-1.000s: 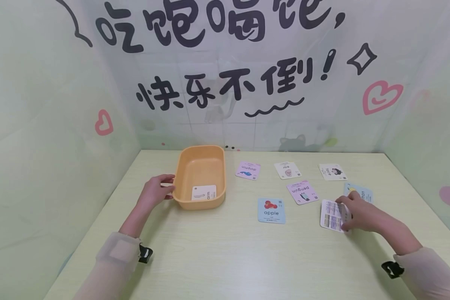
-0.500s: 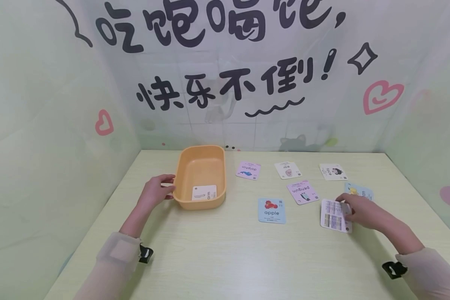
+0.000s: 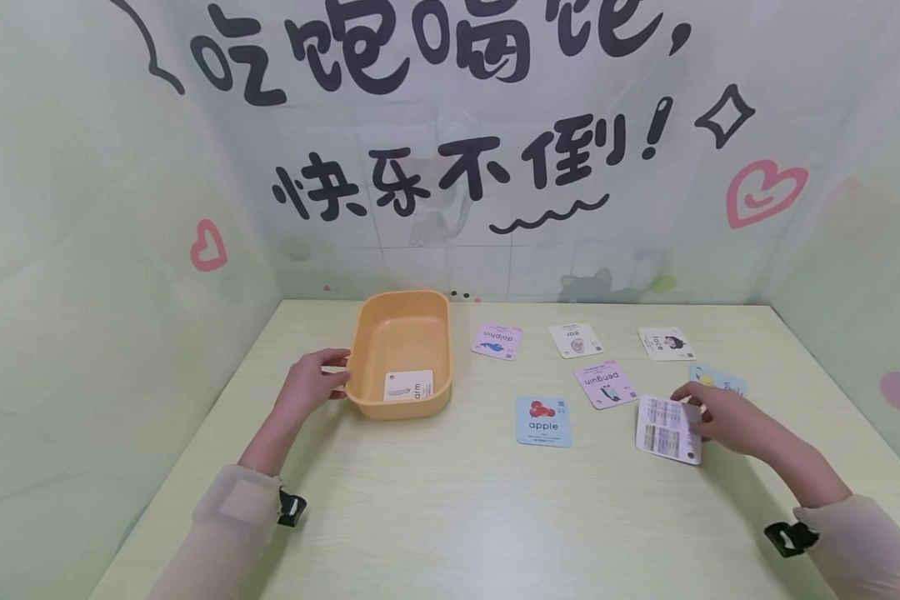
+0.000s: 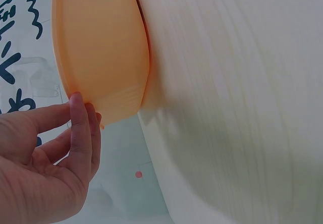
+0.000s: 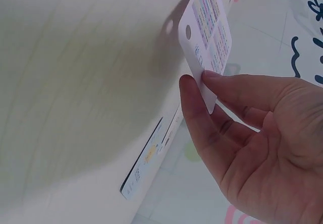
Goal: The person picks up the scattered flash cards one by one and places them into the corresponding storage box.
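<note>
At the left stands an orange plastic bin [image 3: 399,333] with an "arm" card [image 3: 408,386] inside. My left hand [image 3: 317,382] pinches its left rim; in the left wrist view, the thumb and fingertips [image 4: 76,103] meet at the bin's edge. On the right, my right hand [image 3: 727,421] holds a white flash card [image 3: 667,429] by its right edge, between thumb and fingers. The right wrist view shows this card [image 5: 207,30] tilted up off the table, its printed face of small text and a punched hole visible. A blue card [image 3: 720,380] lies partly hidden behind that hand.
Flash cards lie on the pale wooden table [image 3: 457,517]: apple [image 3: 543,422], penguin [image 3: 606,385], dolphin [image 3: 497,342], ear [image 3: 575,341] and face [image 3: 666,343]. A printed curtain [image 3: 390,267] walls the back and sides.
My right hand's thumb has slid back toward the card's right edge, and the card has shifted slightly left, showing more of its face. The left hand and bin stay put.
</note>
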### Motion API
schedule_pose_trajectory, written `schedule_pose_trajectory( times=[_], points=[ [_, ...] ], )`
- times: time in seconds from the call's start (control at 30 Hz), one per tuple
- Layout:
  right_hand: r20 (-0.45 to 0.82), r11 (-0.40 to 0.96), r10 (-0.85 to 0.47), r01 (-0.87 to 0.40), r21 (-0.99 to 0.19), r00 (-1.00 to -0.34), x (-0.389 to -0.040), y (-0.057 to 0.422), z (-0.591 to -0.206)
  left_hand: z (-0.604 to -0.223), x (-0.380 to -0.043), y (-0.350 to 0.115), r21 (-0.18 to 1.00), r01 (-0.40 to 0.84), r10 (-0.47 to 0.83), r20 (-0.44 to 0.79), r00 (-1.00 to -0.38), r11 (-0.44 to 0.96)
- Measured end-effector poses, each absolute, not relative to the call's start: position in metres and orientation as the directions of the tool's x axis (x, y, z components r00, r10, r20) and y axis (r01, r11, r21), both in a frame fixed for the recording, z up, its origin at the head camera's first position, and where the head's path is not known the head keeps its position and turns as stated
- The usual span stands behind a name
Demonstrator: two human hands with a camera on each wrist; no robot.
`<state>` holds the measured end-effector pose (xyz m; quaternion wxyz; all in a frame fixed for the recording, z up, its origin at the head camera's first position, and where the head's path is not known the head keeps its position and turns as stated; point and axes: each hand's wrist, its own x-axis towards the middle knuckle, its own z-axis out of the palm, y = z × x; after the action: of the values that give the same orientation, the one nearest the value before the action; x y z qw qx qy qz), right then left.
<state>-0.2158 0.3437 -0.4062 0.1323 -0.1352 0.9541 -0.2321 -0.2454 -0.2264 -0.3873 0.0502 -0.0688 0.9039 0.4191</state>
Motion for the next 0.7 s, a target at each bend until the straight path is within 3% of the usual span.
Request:
schedule_pose_trajectory(
  times=[0.7],
  points=[
    [-0.146,0.818,-0.331,-0.206,-0.538,-0.932,-0.2155,0.3412,-0.4030,-0.3883,-0.2457,-0.2267,0.743,-0.164,-0.080,-0.147,-0.986,0.649]
  ],
)
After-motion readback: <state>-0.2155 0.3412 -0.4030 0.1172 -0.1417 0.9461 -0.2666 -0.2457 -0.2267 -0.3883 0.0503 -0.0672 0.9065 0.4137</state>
